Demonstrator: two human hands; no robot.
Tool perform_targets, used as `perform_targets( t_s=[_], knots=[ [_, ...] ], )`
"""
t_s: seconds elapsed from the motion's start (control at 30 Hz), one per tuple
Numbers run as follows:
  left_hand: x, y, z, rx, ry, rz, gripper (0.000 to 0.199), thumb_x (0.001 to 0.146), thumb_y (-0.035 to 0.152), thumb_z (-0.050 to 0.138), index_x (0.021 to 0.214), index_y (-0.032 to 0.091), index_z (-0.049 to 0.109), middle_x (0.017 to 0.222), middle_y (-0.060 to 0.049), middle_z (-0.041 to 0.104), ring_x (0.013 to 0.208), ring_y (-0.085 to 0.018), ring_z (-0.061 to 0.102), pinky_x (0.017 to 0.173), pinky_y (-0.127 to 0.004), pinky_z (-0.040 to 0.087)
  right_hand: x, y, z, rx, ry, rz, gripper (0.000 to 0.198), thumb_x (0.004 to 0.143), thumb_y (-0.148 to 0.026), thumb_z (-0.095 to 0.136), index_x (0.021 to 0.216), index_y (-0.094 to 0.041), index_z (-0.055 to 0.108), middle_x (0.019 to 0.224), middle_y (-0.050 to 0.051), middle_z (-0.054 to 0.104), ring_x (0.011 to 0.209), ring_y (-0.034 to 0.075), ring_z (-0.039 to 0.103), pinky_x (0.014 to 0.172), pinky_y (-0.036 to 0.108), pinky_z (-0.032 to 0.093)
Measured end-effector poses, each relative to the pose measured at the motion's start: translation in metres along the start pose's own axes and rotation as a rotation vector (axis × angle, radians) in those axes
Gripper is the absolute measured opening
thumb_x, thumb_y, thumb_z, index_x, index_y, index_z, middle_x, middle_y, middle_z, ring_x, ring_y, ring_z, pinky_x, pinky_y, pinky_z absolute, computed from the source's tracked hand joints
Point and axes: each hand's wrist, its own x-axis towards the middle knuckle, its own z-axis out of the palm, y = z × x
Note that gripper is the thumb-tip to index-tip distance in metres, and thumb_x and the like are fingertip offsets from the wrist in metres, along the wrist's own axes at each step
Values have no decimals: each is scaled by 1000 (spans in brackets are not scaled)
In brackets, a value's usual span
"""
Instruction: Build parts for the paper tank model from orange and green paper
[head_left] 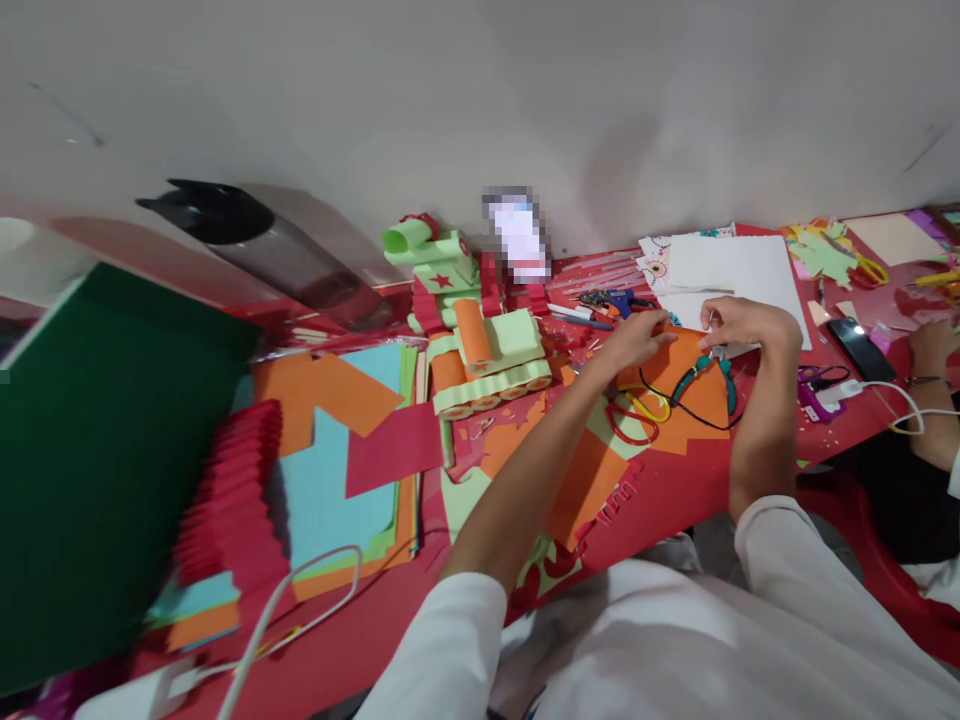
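As left fingers point(664, 339) touch orange paper point(675, 368), loop-handled scissors point(643, 415) lie nearby.

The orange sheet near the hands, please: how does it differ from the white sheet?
The orange sheet is vividly coloured, while the white sheet is pale. The white sheet lies nearer the wall than the orange sheet. Teal handles cross the orange sheet, but none cross the white sheet. Both look plain.

One wide, tilted view looks from the wearer's head, forward and down past a white cloth shirt point(622, 640) to a red tabletop point(675, 490) and the plain grey wall point(337, 90) beyond, fairly near the bare left hand point(637, 338) and bare right hand point(741, 322), both right of centre.
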Motion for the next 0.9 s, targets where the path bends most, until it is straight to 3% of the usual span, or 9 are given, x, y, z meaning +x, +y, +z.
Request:
perform_targets(
  t_s=[0.2,0.33,0.43,0.53,0.63,0.77,0.9],
  knots=[
    [-3,-1,-21,-45,178,-8,19,94,28,62,80,20,53,78,0,58,75,-17,50,73,-30,38,-14,5,-7,73,-29,-31,7,84,-25,73,88,-19,72,79,3,76,73,18,68,63,27,45],
    [-7,3,-43,-118,397,-3,21,96,28,65,80,20,52,78,1,56,76,-17,52,75,-31,41,-15,14,-11,26,13,-122,10,83,-25,68,83,-20,77,81,3,78,78,20,68,70,28,47],
    [-13,13,-65,-229,628,20,30,97,41,67,80,21,53,77,0,54,77,-18,54,77,-31,44,-9,18,-10,-3,56,-116,14,84,-28,67,84,-20,79,83,3,79,79,20,69,71,29,47],
    [-28,29,-85,-371,768,66,43,93,59,69,81,20,57,79,0,53,82,-18,58,78,-31,48,2,21,-6,-19,93,-64,16,87,-27,66,86,-19,79,87,5,79,81,20,69,72,29,47],
    [-49,43,-97,-509,775,47,47,89,64,72,82,20,61,80,0,56,83,-18,62,76,-30,52,16,22,1,-24,119,-53,14,88,-23,64,86,-18,77,88,5,79,82,19,69,73,27,48],
    [-81,48,-98,-712,729,-45,43,87,60,75,79,20,62,75,1,58,69,-14,62,66,-26,50,23,14,4,-31,160,-101,16,89,-24,64,94,-18,77,99,8,80,90,21,70,81,28,50],
    [-110,46,-93,-951,609,-204,41,79,59,81,80,21,67,75,1,67,66,-14,64,64,-27,54,15,-15,2,256,222,-346,40,101,-49,52,114,-18,73,115,12,77,107,27,70,87,33,52]
  ],
)
